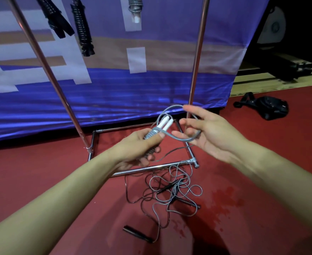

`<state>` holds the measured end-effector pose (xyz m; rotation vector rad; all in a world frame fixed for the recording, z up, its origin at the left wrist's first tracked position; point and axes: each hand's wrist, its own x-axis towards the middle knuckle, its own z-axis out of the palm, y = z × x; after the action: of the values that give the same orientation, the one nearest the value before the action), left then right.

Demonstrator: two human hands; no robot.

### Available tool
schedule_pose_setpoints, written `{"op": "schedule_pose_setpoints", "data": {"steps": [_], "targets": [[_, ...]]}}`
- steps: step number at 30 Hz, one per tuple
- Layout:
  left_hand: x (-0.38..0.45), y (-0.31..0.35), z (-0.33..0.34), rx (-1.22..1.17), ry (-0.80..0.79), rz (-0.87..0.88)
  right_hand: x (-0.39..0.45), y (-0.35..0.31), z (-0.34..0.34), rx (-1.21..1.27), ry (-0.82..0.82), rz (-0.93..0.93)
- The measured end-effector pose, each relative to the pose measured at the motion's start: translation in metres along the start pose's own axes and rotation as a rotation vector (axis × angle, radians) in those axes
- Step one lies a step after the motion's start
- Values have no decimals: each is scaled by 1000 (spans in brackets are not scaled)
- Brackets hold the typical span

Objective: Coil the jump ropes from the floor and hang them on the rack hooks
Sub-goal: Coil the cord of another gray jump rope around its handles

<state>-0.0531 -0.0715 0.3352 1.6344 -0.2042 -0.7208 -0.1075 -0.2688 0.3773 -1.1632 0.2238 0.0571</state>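
Observation:
My left hand grips the two white handles of a grey jump rope, with grey turns of cord wound round them. A loop of that grey rope hangs over the straight fingers of my right hand. The rest of the grey rope trails down to a tangle on the red floor, mixed with a black rope whose handle lies nearest me. Coiled ropes hang from the top of the metal rack: two black ones at the left, a grey one in the middle.
The rack's chrome base frame lies on the floor just beyond the tangle. A blue banner stands behind the rack. A black bag sits on the floor at the right, near a wooden platform edge.

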Motion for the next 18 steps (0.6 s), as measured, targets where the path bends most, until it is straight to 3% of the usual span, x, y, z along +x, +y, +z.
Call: {"op": "schedule_pose_setpoints", "data": {"steps": [4, 9, 13, 18], "targets": [[-5, 12, -11, -226, -87, -10, -2, 14, -12, -272, -30, -53], [-6, 15, -20, -243, 24, 17, -6, 26, -18, -903, -122, -122], [-11, 17, -19, -239, 43, 46, -3, 21, -22, -1078, -169, -123], [-24, 20, -15, -219, -153, 33, 10, 16, -30, -1192, -177, -214]]}}
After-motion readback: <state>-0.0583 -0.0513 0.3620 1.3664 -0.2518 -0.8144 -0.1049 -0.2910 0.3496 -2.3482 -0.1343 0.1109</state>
